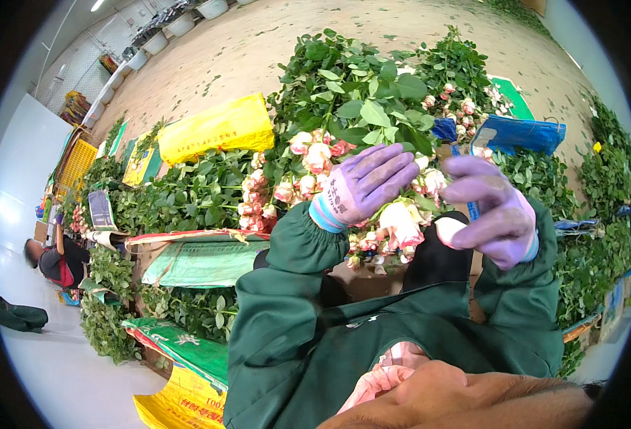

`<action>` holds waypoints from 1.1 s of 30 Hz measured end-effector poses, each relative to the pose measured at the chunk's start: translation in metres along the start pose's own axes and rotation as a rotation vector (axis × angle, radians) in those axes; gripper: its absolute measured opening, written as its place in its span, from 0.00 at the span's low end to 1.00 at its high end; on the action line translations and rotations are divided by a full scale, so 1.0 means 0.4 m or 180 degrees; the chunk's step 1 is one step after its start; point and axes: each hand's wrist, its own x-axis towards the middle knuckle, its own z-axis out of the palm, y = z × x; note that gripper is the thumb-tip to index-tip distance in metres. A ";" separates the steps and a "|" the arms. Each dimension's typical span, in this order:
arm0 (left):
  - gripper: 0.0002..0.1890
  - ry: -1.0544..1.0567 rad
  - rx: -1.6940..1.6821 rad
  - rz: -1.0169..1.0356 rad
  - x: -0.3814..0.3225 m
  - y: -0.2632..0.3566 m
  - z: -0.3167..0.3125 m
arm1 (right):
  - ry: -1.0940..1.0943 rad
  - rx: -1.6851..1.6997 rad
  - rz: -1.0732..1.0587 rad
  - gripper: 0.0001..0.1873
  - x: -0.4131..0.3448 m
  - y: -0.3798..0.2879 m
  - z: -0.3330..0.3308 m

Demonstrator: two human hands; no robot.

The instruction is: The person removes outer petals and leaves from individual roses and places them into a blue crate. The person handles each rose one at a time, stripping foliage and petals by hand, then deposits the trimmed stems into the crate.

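My left hand (369, 185), in a purple-coated glove, lies over the stem of a white rose with pink edges (401, 224). Its bloom points down towards my lap, and broad green leaves (374, 112) stick out beyond my fingers. The grip on the stem is hidden under the palm. To the right of the bloom, my right hand (487, 206), gloved alike and blurred, pinches a pale loose petal (449, 231) between thumb and fingers. Below and behind the hands are more pink-and-white roses (315, 155), their heads towards me and their leafy stems pointing away.
Rose bundles (181, 193) lie on the left, near a yellow woven sack (219, 128) and a green one (197, 263). A blue sheet (519, 134) covers stems at right. Fallen leaves dot the floor (240, 59). Another person (63, 254) is at far left.
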 end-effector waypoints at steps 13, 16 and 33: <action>0.23 0.0500 0.0246 -0.0531 0.005 0.017 0.021 | 0.1342 0.2090 0.3802 0.20 -0.075 0.107 0.195; 0.21 0.0482 0.0272 -0.0245 0.051 0.049 0.049 | 0.1772 0.2661 0.2517 0.19 -0.095 0.177 0.198; 0.26 0.0144 0.0203 0.0133 0.050 0.208 0.297 | 0.1185 -0.1832 0.1478 0.28 -0.706 -0.309 -0.039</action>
